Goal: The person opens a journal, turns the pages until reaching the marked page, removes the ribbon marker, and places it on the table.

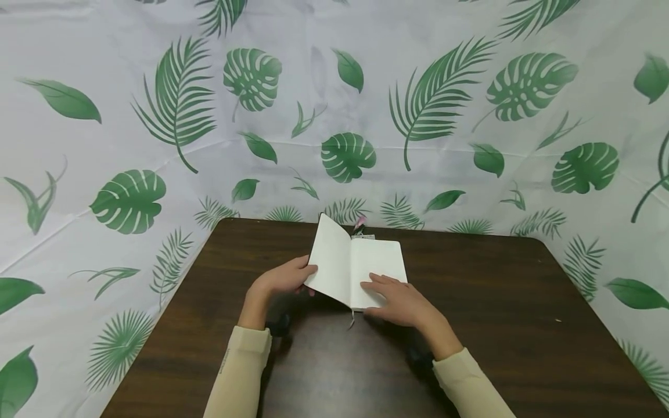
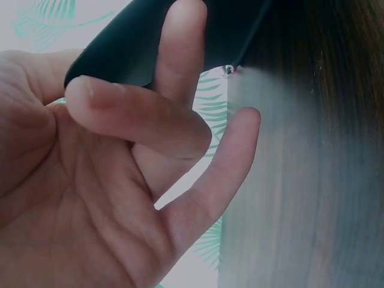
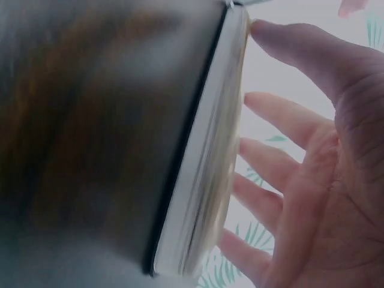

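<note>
A notebook [image 1: 376, 258] with blank white pages and a dark cover lies open on the table, its left side raised at a slant. My left hand [image 1: 284, 277] pinches the edge of that raised side, thumb on the page. The left wrist view shows the dark cover [image 2: 123, 51] between thumb and fingers, the other fingers loosely bent. My right hand [image 1: 397, 299] rests on the right page with its fingers extended. In the right wrist view the fingertips touch the top of the thick page block [image 3: 207, 150]. A ribbon bookmark [image 1: 352, 320] hangs from the spine's near end.
The dark wooden table [image 1: 486, 348] reaches back to a white cloth [image 1: 292, 145] printed with green leaves. Just behind the notebook is a small pink item [image 1: 360, 221], partly hidden. A tiny pale speck [image 1: 558, 320] lies on the right of the tabletop.
</note>
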Available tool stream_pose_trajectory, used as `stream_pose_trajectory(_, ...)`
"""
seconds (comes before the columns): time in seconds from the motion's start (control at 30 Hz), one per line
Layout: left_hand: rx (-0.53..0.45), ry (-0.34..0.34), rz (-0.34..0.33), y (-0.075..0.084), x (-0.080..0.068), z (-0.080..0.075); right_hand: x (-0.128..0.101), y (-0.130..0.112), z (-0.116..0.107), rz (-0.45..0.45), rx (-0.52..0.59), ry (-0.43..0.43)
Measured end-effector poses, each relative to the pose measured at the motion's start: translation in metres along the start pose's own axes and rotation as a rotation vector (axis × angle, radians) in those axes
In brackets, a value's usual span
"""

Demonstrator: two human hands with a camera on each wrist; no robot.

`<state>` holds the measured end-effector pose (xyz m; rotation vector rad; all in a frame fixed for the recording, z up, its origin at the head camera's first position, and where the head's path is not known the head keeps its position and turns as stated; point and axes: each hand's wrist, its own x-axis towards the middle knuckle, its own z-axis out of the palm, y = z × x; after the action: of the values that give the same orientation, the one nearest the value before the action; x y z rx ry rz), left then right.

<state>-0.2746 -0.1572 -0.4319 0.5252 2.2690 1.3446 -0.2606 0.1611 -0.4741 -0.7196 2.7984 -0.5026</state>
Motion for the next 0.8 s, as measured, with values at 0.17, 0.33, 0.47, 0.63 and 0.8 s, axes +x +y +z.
stream_pose_trajectory(0.17,0.005,-0.002,-0.007,-0.002,0.001,0.0,-0.004,0.008,-0.007,-0.005,0.024,0.005)
stream_pose_trajectory(0.33,-0.006,-0.003,-0.002,-0.004,0.001,0.0,-0.005,0.01,-0.012,-0.025,0.045,-0.013)
stream_pose_trajectory(0.47,-0.013,-0.005,-0.001,-0.004,0.001,0.0,-0.006,0.011,-0.012,-0.04,0.053,-0.03)
stream_pose_trajectory(0.63,-0.013,-0.006,0.0,-0.003,-0.001,-0.001,-0.007,0.008,-0.014,-0.035,0.054,-0.049)
stream_pose_trajectory(0.8,-0.011,-0.003,0.002,-0.002,-0.002,-0.001,-0.004,0.002,-0.012,-0.014,0.025,-0.038)
